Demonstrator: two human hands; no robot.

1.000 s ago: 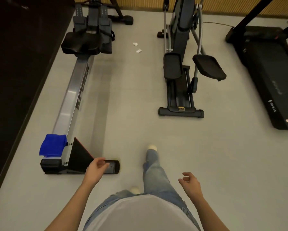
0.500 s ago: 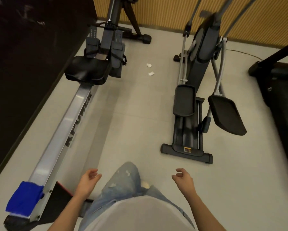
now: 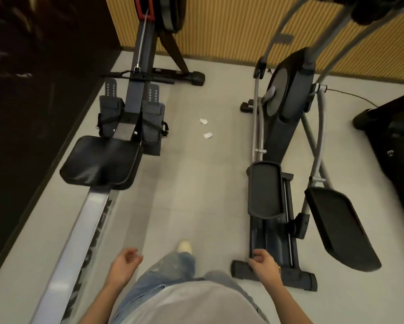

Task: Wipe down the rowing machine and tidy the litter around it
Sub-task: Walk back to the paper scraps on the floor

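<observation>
Both hands hung empty, fingers loosely curled: my left hand (image 3: 124,265) just right of the rower (image 3: 96,230), my right hand (image 3: 264,265) farther right. I judged them free for the two scraps (image 3: 203,121) on the floor (image 3: 196,183), right of the rower's footrests (image 3: 153,118).
</observation>
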